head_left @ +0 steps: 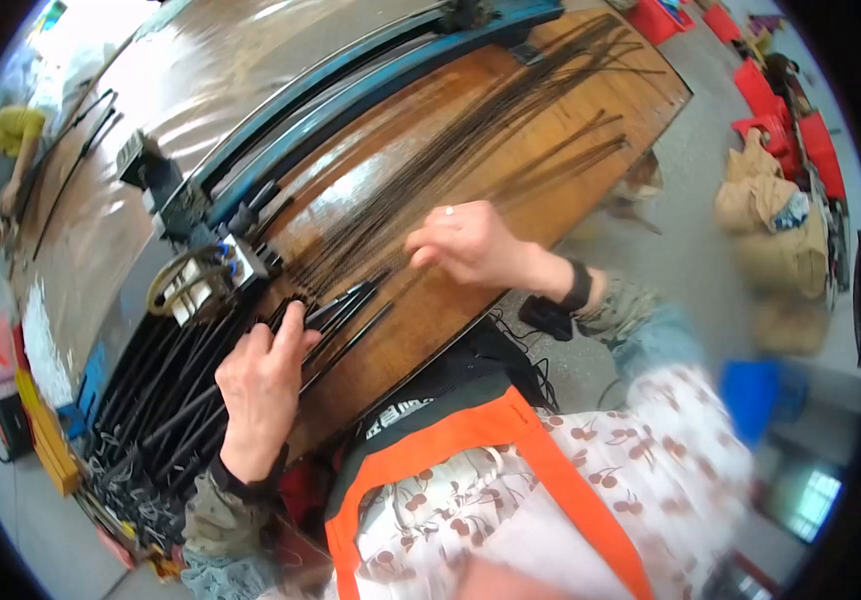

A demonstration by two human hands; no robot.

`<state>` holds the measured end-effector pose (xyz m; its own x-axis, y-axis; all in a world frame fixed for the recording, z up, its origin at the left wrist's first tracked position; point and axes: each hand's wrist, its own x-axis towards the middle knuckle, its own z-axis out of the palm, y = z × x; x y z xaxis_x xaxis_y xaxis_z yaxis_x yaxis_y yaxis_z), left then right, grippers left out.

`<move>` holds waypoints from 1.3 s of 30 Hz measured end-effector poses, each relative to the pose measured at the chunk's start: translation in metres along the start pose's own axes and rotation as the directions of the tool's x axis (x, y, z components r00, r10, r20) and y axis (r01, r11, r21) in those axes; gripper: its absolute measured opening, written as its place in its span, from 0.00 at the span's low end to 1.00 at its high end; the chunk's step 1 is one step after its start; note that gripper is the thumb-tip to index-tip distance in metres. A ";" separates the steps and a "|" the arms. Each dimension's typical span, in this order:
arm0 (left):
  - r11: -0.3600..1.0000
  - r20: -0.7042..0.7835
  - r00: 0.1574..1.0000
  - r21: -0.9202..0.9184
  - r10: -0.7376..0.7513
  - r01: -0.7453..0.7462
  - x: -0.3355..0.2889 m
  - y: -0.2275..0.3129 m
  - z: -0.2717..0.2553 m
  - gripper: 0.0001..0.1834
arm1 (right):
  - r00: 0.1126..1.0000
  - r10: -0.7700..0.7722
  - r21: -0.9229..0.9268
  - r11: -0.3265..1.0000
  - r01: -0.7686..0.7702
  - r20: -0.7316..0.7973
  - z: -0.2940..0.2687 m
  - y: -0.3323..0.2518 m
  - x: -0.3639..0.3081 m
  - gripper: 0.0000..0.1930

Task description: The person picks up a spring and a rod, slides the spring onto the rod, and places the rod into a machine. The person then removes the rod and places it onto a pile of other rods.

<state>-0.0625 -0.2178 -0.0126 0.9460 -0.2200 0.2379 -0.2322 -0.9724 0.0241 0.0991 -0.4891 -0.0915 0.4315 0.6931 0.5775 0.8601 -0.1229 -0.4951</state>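
Note:
My left hand (266, 375) is at the table's near edge, over a bundle of black rods (186, 385). Its index and middle fingers stretch out apart and touch the upper ends of the rods. Further right, my right hand (466, 245) hovers above the table with curled fingers. They pinch a thin dark rod, mostly blurred, that slants down toward the black sleeves (356, 298) between my hands. Beyond, a fan of long thin brown rods (431, 145) lies across the wooden tabletop (411, 345).
A small machine head with hoses (196, 280) stands left of the rods. Behind runs a long blue metal rail (351, 90). Another person in yellow (13, 150) is at the far left. Red bins (766, 100) and brown sacks (776, 200) line the right floor.

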 end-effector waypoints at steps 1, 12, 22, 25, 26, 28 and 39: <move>1.000 -0.012 1.000 -0.001 0.022 -0.022 0.009 0.004 -0.010 0.19 | 1.000 0.004 -0.021 1.000 -0.004 -0.013 -0.001 -0.010 0.011 0.15; 0.990 0.077 0.988 0.032 0.137 -0.140 0.042 -0.004 -0.063 0.31 | 0.949 -0.242 -0.182 0.962 0.206 -0.204 0.008 -0.021 0.047 0.18; 0.924 -0.443 0.896 0.349 0.015 0.157 0.015 -0.149 -0.175 0.14 | 0.947 0.272 0.013 0.962 -0.274 -0.172 -0.003 0.060 0.103 0.08; 0.906 -0.479 0.865 0.283 -0.151 0.315 0.002 -0.158 -0.186 0.16 | 0.951 0.298 0.299 0.902 -0.310 0.085 0.029 0.029 0.181 0.08; 0.914 -0.502 0.847 0.239 -0.174 0.329 -0.004 -0.163 -0.186 0.15 | 0.966 0.228 0.366 0.895 -0.257 0.120 0.042 0.019 0.206 0.08; 0.910 -0.535 0.819 0.203 -0.206 0.362 -0.026 -0.172 -0.186 0.15 | 0.998 -0.015 0.584 0.811 -0.025 0.064 0.074 -0.009 0.255 0.09; 0.825 -0.440 0.759 0.070 -0.479 0.561 -0.121 -0.206 -0.157 0.15 | 0.975 -0.174 0.632 0.773 0.049 0.137 0.130 -0.029 0.310 0.09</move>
<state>-0.1646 0.0216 0.1062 0.7302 0.3333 0.5964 0.3552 -0.9309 0.0853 0.1724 -0.1784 0.0179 0.2340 0.7945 0.5603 0.5140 0.3881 -0.7650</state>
